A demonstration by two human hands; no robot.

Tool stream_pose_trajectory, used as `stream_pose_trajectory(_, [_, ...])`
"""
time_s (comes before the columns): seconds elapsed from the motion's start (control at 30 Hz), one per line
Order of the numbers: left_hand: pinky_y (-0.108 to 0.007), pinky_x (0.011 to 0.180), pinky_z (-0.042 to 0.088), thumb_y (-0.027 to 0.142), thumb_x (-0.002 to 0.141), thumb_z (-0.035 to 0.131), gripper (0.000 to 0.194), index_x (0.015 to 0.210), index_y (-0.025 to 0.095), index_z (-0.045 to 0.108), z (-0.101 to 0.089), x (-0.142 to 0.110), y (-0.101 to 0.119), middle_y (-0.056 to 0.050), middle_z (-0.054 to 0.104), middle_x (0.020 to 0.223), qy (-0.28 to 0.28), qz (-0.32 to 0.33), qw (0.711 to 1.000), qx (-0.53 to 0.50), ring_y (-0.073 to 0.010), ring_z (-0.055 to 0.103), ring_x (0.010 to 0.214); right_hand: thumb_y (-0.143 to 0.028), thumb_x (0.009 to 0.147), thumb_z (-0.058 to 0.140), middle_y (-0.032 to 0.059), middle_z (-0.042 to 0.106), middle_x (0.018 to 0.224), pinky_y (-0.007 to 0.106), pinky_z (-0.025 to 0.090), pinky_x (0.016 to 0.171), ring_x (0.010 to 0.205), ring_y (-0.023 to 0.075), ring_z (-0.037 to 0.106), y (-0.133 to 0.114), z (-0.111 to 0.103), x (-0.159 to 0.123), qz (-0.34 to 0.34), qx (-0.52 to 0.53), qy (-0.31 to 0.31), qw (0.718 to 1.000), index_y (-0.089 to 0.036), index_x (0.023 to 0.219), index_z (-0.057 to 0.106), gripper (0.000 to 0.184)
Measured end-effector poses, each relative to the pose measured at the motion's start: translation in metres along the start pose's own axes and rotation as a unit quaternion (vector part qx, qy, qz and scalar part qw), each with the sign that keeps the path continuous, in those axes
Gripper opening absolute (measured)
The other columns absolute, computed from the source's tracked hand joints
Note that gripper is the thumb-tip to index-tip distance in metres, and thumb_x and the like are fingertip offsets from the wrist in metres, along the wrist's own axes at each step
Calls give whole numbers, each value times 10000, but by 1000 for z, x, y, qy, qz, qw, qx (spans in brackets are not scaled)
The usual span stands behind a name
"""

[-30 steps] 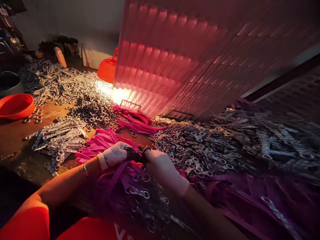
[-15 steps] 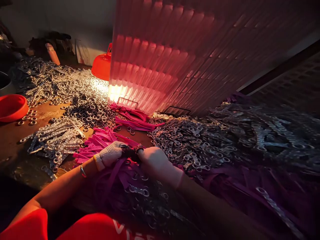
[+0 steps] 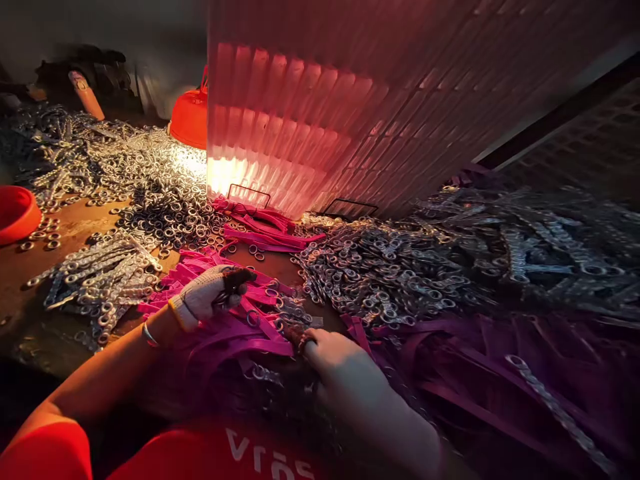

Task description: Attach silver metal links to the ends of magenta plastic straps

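My left hand [image 3: 215,292], in a pale glove with dark fingertips, is curled closed over magenta strips [image 3: 270,293]. Whatever its fingers hold is hidden. Lower and to the right, my right hand [image 3: 340,363] in a white glove is closed at the fingertips. A small dark curved shape shows at its fingers, too blurred to name. Loose metal rings [image 3: 253,317] and a few pale linked pieces lie on the strips between the hands. Purple strips [image 3: 470,373] spread to the right of my right hand.
Heaps of linked ring pieces [image 3: 375,270] and loose rings [image 3: 170,213] cover the wooden table [image 3: 83,223]. A red lamp [image 3: 190,119] shines beside a ribbed translucent panel [image 3: 280,113]. A red bowl [image 3: 20,217] stands at left. One long braided piece [image 3: 555,413] lies at right.
My hands, together half a second ago, have come apart. The left has moved up and left over the magenta strips; the right has dropped down and to the right. The view has shifted slightly.
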State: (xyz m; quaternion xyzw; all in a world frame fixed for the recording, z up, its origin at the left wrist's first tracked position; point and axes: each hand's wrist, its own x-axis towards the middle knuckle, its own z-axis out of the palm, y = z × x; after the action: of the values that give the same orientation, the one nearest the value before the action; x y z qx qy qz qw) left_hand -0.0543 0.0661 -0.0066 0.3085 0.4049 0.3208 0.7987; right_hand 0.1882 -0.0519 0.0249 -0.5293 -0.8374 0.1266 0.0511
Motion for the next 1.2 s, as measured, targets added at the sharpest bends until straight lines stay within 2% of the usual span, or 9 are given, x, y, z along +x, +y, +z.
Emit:
stream_pose_trajectory(0.17, [-195, 284, 369, 545, 883, 520, 527, 1035, 62, 665, -13, -17, 17, -76, 642, 678, -20, -72, 992, -101, -146, 583, 433, -235, 885, 495, 88, 696, 1075, 275, 464, 794, 945, 207, 637, 40, -9, 12, 37, 140, -38, 989, -196, 1103, 685, 292])
stream_pose_trajectory(0.33, [-191, 352, 428, 336, 928, 453, 369, 1017, 52, 672, -12, -26, 15, -108, 660, 712, 29, -104, 986, -129, -142, 603, 484, -179, 848, 518, 175, 697, 985, 315, 439, 732, 916, 281, 654, 112, 9, 68, 311, -94, 48, 945, -106, 979, 715, 248])
stream_pose_trajectory(0.53, [-139, 339, 250, 230, 822, 580, 185, 888, 108, 703, 3, -37, 7, 14, 517, 512, 32, -11, 994, 100, -55, 387, 371, -40, 798, 410, 285, 645, 1002, 380, 426, 736, 942, 358, 623, 136, 54, 112, 328, -94, 99, 935, 12, 979, 692, 339])
stream_pose_trajectory(0.6, [-164, 404, 334, 265, 804, 637, 195, 912, 127, 722, 7, -42, 5, -11, 595, 581, 37, 63, 959, 275, -80, 466, 444, -50, 786, 413, 290, 649, 985, 391, 438, 739, 921, 355, 623, 140, 58, 112, 327, -67, 121, 935, 21, 981, 689, 345])
stream_pose_trajectory(0.7, [-220, 617, 465, 230, 786, 655, 240, 1001, 164, 736, 12, -42, -1, -65, 722, 845, 51, 156, 858, 487, -161, 635, 721, -99, 786, 425, 238, 677, 985, 395, 460, 792, 938, 324, 615, 143, 55, 102, 310, -17, 163, 936, -31, 1017, 691, 359])
stream_pose_trajectory(0.8, [-260, 733, 470, 123, 789, 563, 259, 975, 173, 736, 15, -37, -9, -59, 740, 894, 24, 179, 787, 591, -186, 655, 805, -135, 807, 396, 151, 694, 1034, 366, 473, 855, 985, 261, 611, 131, 47, 88, 271, 34, 204, 940, -113, 1058, 676, 376])
stream_pose_trajectory(0.87, [-262, 734, 465, 80, 778, 518, 255, 899, 161, 728, 15, -34, -10, -54, 738, 864, 11, 180, 773, 608, -178, 649, 778, -130, 811, 373, 99, 704, 1009, 332, 491, 836, 938, 217, 630, 110, 40, 77, 215, 116, 226, 943, -146, 1091, 648, 392])
stream_pose_trajectory(0.97, [-246, 710, 463, 116, 803, 520, 194, 820, 147, 711, 18, -32, -6, -54, 732, 833, -15, 173, 818, 548, -163, 641, 762, -113, 801, 399, 52, 707, 954, 319, 505, 794, 870, 191, 642, 68, 25, 62, 73, 255, 231, 936, -193, 1140, 624, 415])
stream_pose_trajectory(1.2, [-198, 479, 337, 317, 818, 600, 199, 808, 128, 659, 44, -39, -2, -6, 594, 633, -79, 65, 950, 296, -81, 472, 503, -49, 757, 492, 97, 648, 1047, 336, 483, 816, 933, 208, 597, -1, -2, 56, -138, 240, 157, 948, -193, 1155, 613, 441])
